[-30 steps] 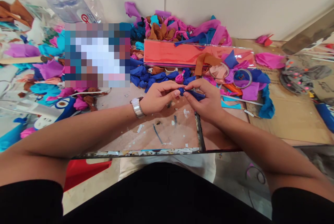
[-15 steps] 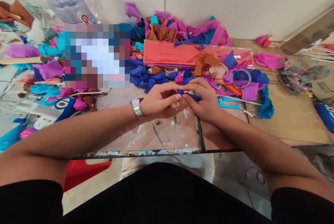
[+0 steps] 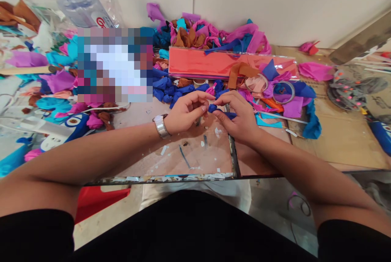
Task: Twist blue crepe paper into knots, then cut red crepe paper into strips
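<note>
Over the table's middle, my right hand [image 3: 236, 117] pinches a small rolled bud of dark blue crepe paper [image 3: 213, 108] between thumb and forefinger. Part of the blue paper lies hidden under its fingers. My left hand [image 3: 189, 111], with a metal-band watch [image 3: 161, 126] on its wrist, is just left of the bud. Its thumb and curled fingers come together, with the forefinger stretched toward the bud; anything between them is too small to make out. Several blue paper pieces [image 3: 174, 91] lie in a heap just behind my hands.
A flat pack of red-orange paper [image 3: 207, 63] lies behind the blue heap. Rolls of tape [image 3: 283, 92] and coloured scraps are at the right, on cardboard [image 3: 345, 135]. A plastic bottle [image 3: 82, 7] and a power strip [image 3: 55, 137] are at the left. The front edge [image 3: 183, 178] holds paper bits.
My left thumb and fingertips have drawn back left from the blue bud, which they were touching. My right hand keeps its hold almost unmoved.
</note>
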`<state>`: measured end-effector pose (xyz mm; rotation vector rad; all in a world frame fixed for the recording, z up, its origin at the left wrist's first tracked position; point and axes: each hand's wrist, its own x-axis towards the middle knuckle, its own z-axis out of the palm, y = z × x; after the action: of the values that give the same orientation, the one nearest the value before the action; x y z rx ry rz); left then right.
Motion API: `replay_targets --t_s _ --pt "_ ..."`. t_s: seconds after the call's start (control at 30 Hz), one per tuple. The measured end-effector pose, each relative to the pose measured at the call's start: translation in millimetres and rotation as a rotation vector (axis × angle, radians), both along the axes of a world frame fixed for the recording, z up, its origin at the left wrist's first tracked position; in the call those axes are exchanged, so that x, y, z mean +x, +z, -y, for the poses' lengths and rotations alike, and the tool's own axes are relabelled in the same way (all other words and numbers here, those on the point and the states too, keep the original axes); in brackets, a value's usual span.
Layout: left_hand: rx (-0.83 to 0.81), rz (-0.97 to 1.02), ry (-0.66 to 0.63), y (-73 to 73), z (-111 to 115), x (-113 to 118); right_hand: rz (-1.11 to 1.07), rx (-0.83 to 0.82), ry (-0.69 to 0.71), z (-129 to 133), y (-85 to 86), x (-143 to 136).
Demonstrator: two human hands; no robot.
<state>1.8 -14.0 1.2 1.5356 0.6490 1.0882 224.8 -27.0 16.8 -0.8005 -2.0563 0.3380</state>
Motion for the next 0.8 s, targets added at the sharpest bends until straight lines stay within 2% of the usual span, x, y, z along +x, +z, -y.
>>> replay_targets --t_s 0.27,0.5,0.8 --pt "0.016 0.058 0.009 -4.7 -0.9 0.6 0.005 -0.017 0.011 -1.5 -2.1 0.3" --pt "-0.024 0.062 -0.006 -0.9 -1.4 0.7 0.007 -0.030 0.042 -1.2 -1.6 -0.5" --pt "-0.008 0.052 0.014 -3.2 1.9 0.4 0.044 -0.028 -0.009 -0.4 0.0 0.3"
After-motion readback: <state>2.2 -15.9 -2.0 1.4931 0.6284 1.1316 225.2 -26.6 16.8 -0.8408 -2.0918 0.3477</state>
